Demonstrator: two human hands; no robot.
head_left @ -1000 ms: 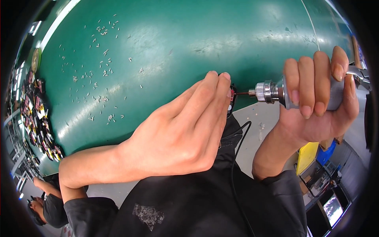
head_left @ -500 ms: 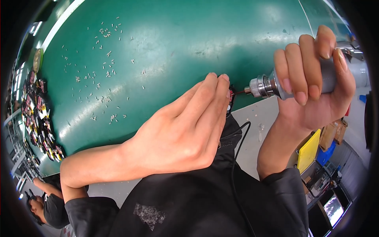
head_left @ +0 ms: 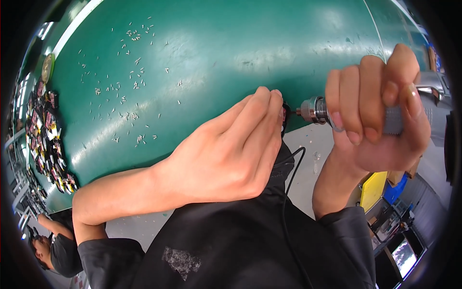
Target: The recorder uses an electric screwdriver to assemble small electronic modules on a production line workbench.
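Right hand [head_left: 380, 111], wrapped around the power screwdriver [head_left: 317, 110], has closed in; bit now meets the small part [head_left: 285, 114] pinched in left hand [head_left: 226, 154] fingers at the table [head_left: 231, 43] edge.

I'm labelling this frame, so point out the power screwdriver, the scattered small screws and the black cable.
power screwdriver [head_left: 315, 110], head view, metal chuck.
small screws [head_left: 126, 98], head view, cluster's middle.
black cable [head_left: 290, 168], head view, upper stretch.
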